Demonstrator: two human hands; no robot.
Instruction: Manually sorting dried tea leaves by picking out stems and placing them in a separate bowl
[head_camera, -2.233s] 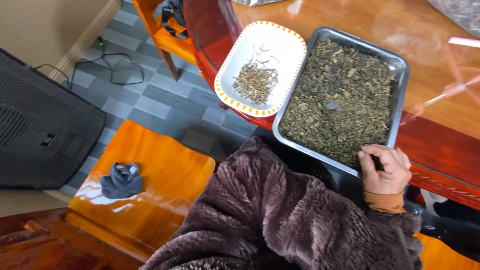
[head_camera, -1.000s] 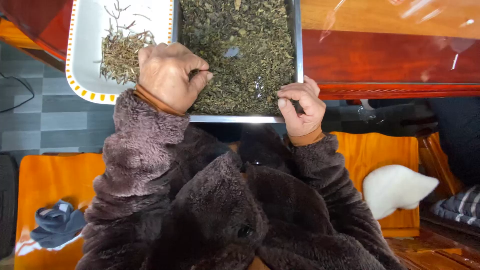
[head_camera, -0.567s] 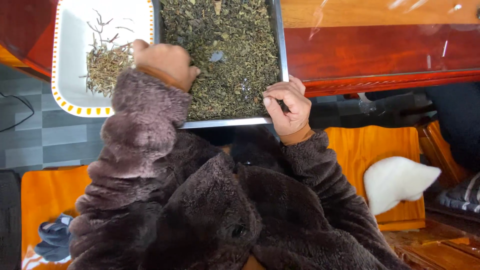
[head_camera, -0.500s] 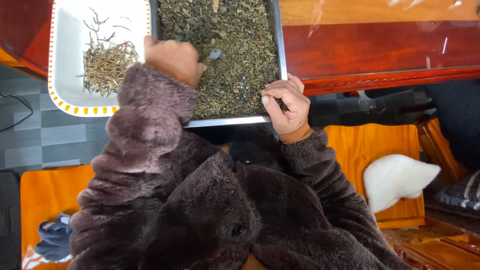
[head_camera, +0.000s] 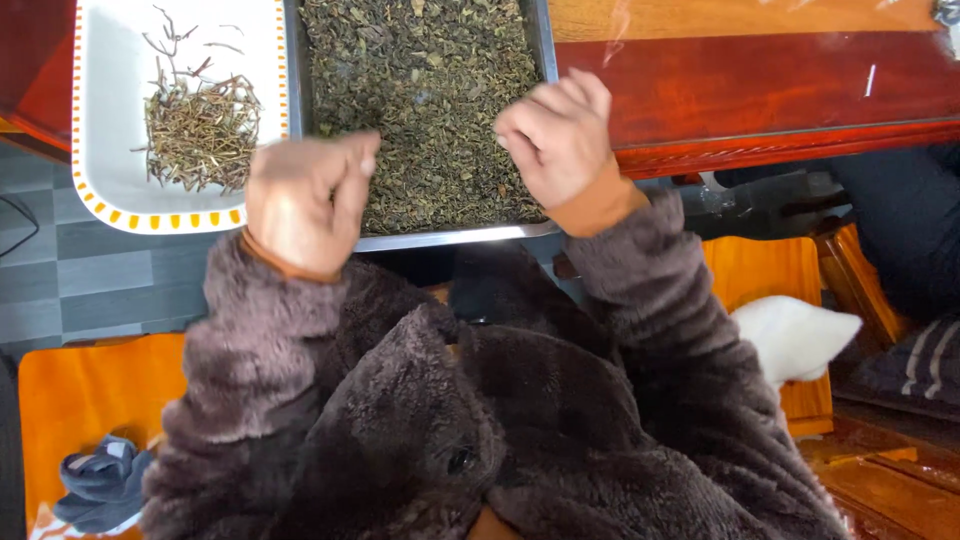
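Nearby: white dish (head_camera: 110, 120) with stems (head_camera: 198, 125) beside metal tray (head_camera: 455, 236) of leaves (head_camera: 425, 90).

Tray (head_camera: 541, 40) of leaves (head_camera: 425, 100): on the counter (head_camera: 760, 90), at its near edge, partly overhanging. Dish (head_camera: 100, 130): touching the tray's left side, also overhanging; stems (head_camera: 200, 125) heaped in its right half. Left hand (head_camera: 300, 205): over the tray's near left corner. Right hand (head_camera: 555, 135): over the tray's near right corner. Stool (head_camera: 80, 400): below the dish, left of the person; cloth (head_camera: 100, 480) on its near part. Bench (head_camera: 770, 270): right of the person, under the counter edge; cushion (head_camera: 795, 335) on it.
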